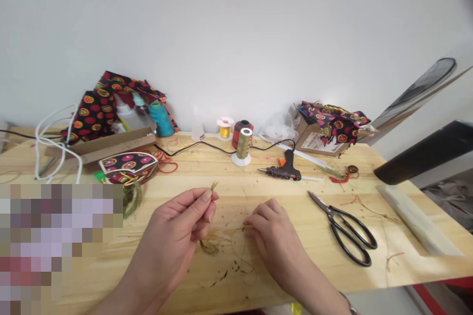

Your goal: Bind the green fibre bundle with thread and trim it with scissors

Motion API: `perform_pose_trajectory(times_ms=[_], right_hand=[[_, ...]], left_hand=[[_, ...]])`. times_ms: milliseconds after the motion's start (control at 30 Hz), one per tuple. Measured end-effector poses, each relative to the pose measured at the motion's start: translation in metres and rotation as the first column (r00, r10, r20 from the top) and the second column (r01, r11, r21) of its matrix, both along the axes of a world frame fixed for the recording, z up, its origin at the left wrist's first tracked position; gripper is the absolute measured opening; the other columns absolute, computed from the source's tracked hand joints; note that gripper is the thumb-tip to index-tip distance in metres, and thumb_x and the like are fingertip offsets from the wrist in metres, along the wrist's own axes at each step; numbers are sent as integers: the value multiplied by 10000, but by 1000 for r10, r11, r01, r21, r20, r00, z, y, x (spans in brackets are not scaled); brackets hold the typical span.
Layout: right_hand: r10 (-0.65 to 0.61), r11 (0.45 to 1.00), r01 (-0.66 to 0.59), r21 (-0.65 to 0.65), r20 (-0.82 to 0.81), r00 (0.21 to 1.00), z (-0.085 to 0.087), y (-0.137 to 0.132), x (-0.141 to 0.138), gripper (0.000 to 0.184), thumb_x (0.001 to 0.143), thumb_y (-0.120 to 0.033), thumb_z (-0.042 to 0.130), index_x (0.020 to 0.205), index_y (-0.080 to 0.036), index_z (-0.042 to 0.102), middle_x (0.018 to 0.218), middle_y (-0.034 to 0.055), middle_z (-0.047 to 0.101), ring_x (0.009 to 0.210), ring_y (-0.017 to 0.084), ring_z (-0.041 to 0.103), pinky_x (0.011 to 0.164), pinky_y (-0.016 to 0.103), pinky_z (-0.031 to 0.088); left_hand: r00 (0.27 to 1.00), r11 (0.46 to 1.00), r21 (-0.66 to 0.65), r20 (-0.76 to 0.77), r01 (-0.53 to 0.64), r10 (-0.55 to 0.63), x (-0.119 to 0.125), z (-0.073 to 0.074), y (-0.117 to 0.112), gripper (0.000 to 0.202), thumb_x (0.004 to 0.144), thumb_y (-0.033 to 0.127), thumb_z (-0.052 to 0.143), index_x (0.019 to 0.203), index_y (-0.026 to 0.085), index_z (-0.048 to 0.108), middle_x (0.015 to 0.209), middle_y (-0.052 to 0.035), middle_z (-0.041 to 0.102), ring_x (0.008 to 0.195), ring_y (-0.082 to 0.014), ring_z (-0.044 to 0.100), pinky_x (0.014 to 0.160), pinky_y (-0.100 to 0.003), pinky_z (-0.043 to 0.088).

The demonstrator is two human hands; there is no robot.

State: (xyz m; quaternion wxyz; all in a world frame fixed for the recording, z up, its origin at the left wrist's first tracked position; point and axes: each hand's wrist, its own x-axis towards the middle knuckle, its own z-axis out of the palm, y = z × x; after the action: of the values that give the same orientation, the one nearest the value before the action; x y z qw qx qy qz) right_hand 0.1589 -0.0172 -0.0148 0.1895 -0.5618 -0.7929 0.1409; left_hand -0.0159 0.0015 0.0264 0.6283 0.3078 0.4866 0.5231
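The left hand, left of centre in the frame, has its grip closed, thumb against fingers, around a small olive thread bundle whose tips poke up. Scissors lie at centre right, beside the right hand; a glue gun and an olive spool stand or lie beyond the hands on the wooden surface. Loose strands and dark scraps litter the lower centre. The right grip's fingers bunch close to the surface, fingertips partly hidden; whether they pinch a strand I cannot tell. Pixelation covers the lower left, and both forearms are cut off below.
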Motion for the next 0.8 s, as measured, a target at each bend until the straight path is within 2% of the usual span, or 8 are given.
perform_pose_trajectory(times_ms=[100, 200, 367, 500, 600, 667, 733, 800], right_hand=[[60, 995, -69, 66, 131, 990, -10, 6, -2, 121, 760, -78, 631, 705, -179, 599, 770, 34, 587, 789, 201, 436, 683, 334, 350], [110, 987, -126, 96, 159, 981, -12, 9, 0, 132, 772, -76, 621, 703, -172, 564, 773, 34, 581, 790, 198, 430, 669, 338, 335], [115, 987, -108, 121, -56, 992, 14, 11, 5, 155, 817, -38, 564, 747, -176, 565, 766, 16, 588, 797, 181, 430, 676, 318, 347], [135, 979, -113, 171, -125, 983, 37, 11, 6, 175, 852, -63, 518, 736, -178, 580, 738, 26, 593, 798, 190, 431, 683, 325, 364], [160, 971, -125, 204, -165, 973, 39, 12, 8, 197, 857, -65, 493, 742, -189, 594, 735, 26, 598, 793, 189, 446, 694, 325, 379], [106, 968, -48, 245, -230, 967, 34, 14, 11, 212, 860, -80, 464, 755, -194, 609, 761, 39, 605, 797, 193, 471, 702, 327, 395], [-36, 957, 134, 256, -355, 934, 25, 15, 16, 213, 870, -130, 434, 811, -188, 630, 823, 67, 618, 812, 200, 509, 716, 333, 412], [-220, 941, 318, 113, -506, 834, 17, 17, 19, 228, 883, -215, 420, 899, -177, 643, 770, 65, 624, 726, 190, 543, 679, 322, 427]], left_hand=[[991, 996, 82, -132, -24, 35, -7, 1, -1, 113, 704, 294, 692, 756, 195, 704, 591, 23, 572, 530, -81, 406, 459, -179, 315], [958, 995, 89, -287, 37, -10, -12, -2, -3, 184, 742, 373, 646, 746, 196, 695, 585, 30, 553, 495, -80, 350, 452, -206, 281], [931, 973, -103, -286, 208, -229, -2, -11, -3, 303, 732, 455, 619, 811, 176, 706, 466, 89, 308, 463, -85, 225, 430, -225, 175], [897, 928, -138, -241, 345, -370, 12, -12, -4, 282, 732, 439, 616, 754, 170, 699, 495, 85, 299, 471, -85, 219, 442, -237, 147], [879, 918, -119, -264, 379, -397, 17, -13, -5, 304, 742, 451, 597, 723, 165, 698, 474, 87, 277, 467, -88, 228, 444, -239, 155], [888, 929, -121, -272, 350, -371, 16, -14, -5, 315, 737, 459, 596, 706, 163, 699, 459, 90, 268, 461, -87, 215, 439, -237, 152], [903, 936, -133, -251, 325, -349, 14, -14, -6, 308, 736, 451, 596, 703, 165, 703, 455, 93, 258, 463, -87, 196, 437, -229, 160], [918, 944, -143, -227, 298, -324, 13, -14, -6, 299, 739, 441, 595, 694, 167, 706, 454, 94, 250, 469, -88, 183, 438, -217, 173]])
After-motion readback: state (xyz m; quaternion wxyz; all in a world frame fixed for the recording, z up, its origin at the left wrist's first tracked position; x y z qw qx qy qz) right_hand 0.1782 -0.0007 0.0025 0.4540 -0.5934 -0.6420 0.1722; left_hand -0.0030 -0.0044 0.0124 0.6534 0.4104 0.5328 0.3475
